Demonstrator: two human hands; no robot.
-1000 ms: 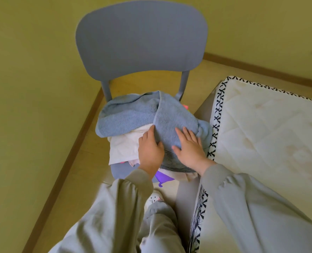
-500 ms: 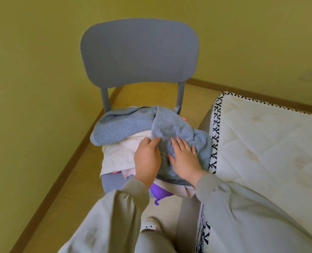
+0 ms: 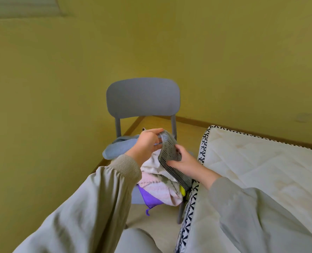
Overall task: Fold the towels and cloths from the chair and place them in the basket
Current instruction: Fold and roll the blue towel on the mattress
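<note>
A grey chair [image 3: 142,99] stands against the yellow wall with a heap of cloths on its seat. My left hand [image 3: 148,144] and my right hand [image 3: 183,162] both pinch the striped end of a blue-grey towel [image 3: 169,150] and hold it lifted above the heap. The rest of that towel [image 3: 118,147] lies bunched at the seat's back left. Under it lie a white cloth [image 3: 151,166], a pink cloth [image 3: 160,190] and a purple cloth [image 3: 149,198]. No basket is in view.
A white quilted mattress [image 3: 261,170] with a black-and-white patterned edge lies right beside the chair. The yellow wall [image 3: 42,106] runs along the left and behind, with a wooden skirting and a strip of wood floor. My knee fills the bottom middle.
Both hands went from resting flat on the towel to pinching its striped edge and lifting it off the heap. The camera tilted up and drew back.
</note>
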